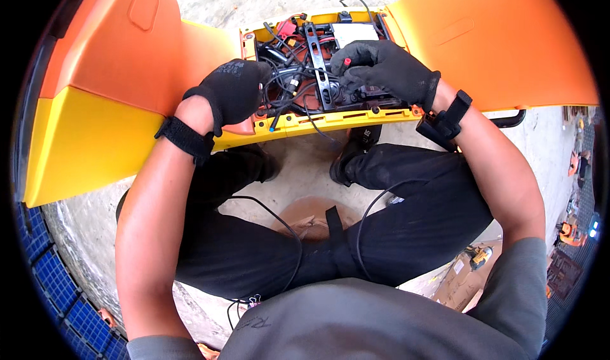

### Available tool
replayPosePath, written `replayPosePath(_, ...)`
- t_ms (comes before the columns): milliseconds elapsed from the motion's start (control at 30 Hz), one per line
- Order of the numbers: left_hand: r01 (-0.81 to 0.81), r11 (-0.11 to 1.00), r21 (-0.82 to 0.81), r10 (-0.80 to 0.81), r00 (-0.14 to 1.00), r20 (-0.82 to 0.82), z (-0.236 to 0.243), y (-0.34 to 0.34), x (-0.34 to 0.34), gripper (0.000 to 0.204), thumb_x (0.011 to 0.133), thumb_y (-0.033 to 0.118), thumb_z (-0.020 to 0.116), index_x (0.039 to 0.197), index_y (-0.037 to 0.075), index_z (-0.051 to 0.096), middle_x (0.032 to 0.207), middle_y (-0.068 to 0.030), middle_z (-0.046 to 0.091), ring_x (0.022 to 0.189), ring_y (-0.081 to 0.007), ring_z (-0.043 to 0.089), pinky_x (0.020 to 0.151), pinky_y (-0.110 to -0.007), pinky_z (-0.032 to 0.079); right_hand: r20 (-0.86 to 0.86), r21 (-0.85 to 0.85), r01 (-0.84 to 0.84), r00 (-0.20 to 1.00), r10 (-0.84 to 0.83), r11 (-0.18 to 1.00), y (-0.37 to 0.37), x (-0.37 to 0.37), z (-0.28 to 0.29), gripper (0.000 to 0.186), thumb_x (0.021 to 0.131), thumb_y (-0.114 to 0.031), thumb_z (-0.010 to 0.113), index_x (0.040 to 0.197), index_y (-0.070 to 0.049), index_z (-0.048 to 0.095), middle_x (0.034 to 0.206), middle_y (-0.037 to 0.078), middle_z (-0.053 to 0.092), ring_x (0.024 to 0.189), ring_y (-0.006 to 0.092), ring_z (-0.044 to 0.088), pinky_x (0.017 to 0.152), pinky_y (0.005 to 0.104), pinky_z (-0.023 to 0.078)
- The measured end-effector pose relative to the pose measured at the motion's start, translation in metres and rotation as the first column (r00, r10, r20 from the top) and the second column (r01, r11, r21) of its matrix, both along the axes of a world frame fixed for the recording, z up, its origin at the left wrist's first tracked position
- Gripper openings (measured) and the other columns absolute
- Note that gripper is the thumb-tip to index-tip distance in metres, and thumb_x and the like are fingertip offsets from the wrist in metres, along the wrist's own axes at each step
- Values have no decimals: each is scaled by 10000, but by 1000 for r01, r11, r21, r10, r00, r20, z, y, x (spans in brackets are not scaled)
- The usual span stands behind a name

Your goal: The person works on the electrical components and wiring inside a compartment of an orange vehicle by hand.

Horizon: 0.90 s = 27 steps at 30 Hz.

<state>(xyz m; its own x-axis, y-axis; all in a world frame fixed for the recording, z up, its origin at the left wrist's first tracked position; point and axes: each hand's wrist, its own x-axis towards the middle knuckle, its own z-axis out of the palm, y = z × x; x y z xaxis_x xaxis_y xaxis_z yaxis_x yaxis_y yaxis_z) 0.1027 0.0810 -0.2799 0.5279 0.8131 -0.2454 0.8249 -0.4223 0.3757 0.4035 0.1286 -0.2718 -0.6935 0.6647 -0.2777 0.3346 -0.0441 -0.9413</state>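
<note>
An orange and yellow vehicle body [127,68] lies across in front of me, with an uncovered compartment full of black cables [286,84] at its middle. My left hand [234,93], in a black glove, is closed at the compartment's left edge; its fingertips and whatever they grip are hidden. Over the right part of the compartment my gloved right hand [394,74] pinches a red-tipped cable connector [346,63] between thumb and fingers. A black slotted metal bar [316,65] spans the compartment between both hands. One blue-tipped connector [274,124] hangs over the near yellow edge.
A white-topped block [353,33] sits at the compartment's far right. Below, my legs straddle a brown round piece [311,215] on the floor. To the lower right, a yellow and black power tool [480,257] rests by cardboard [459,282]. Blue crates [57,277] line the lower left.
</note>
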Motion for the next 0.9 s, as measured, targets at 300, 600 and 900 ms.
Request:
replayPosePath(300,3,1000,-30,-1,997,73,2,2,-2,219,745,46,654,963,45,644,825,-207,655,794,-401,640,714,-445,529,92,30,-48,995,45,998,2,3,-2,203,921,-42,612,1123,-42,633,1066,17,656,984,83,597,920,259,486)
replayPosePath(600,62,998,-28,-60,996,67,0,5,-5,212,749,56,654,959,36,633,858,-194,653,837,-391,640,751,-445,526,57,66,-3,998,-1,998,3,5,-4,193,910,-40,612,1100,-51,640,986,-1,658,910,70,588,842,244,497)
replayPosePath(900,3,991,-134,3,999,42,3,-1,5,284,721,93,715,986,43,625,874,-182,656,848,-368,647,767,-428,530,107,77,-10,994,2,997,5,7,-6,200,905,-19,603,1100,-49,640,968,-4,657,863,62,577,794,234,497)
